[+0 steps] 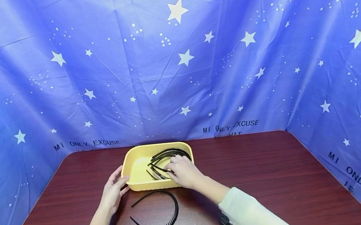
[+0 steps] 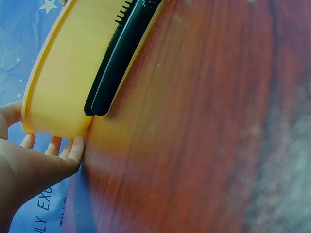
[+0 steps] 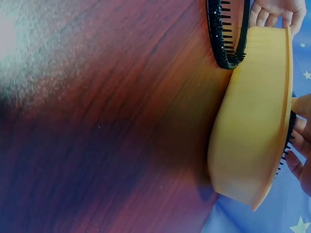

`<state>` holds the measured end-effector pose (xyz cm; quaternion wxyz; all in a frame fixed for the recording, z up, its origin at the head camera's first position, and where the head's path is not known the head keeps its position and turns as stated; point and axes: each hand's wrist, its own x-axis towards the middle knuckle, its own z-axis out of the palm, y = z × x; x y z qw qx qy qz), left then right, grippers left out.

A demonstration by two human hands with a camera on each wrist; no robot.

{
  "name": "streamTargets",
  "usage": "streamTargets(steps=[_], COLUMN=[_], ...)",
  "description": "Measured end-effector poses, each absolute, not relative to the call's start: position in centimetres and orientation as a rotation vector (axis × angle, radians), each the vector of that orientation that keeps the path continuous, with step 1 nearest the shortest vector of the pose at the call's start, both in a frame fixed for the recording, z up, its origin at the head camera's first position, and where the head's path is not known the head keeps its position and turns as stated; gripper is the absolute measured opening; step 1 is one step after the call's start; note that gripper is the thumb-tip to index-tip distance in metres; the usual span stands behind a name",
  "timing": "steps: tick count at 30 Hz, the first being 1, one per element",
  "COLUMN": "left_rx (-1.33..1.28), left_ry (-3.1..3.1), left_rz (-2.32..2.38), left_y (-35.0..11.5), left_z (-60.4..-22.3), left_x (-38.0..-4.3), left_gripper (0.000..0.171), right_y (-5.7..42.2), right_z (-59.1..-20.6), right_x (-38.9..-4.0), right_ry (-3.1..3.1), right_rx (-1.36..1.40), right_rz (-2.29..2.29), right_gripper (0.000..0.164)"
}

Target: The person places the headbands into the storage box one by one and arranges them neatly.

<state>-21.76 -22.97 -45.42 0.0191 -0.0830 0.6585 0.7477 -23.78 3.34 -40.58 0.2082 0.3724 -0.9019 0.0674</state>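
Observation:
A yellow plastic bin stands towards the back of the table, with several black headbands lying in its right part. My left hand holds the bin's left end, thumb at the rim and fingers against the outer wall. Over the right side of the bin, my right hand reaches in and pinches a black toothed headband; its fingertips are partly hidden behind the rim in the right wrist view. Another black toothed headband lies on the table just in front of the bin, its open ends towards the left.
The dark red wood-grain table extends to both sides of the bin. Behind and beside it hangs a blue cloth with white stars. Both sleeves are pale, with black straps at the wrists.

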Motion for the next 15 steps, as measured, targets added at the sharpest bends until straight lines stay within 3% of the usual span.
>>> streamTargets(steps=[15], left_rx=[-0.250], left_ry=[2.041], left_rz=[2.322], left_y=[-22.97], left_z=[-45.27], left_x=[-21.62], left_gripper=[0.065], right_y=[2.96], right_z=[-41.56], right_x=[-24.11], right_ry=[-2.613], right_rx=[0.929], right_rz=[0.413], right_gripper=[0.012])
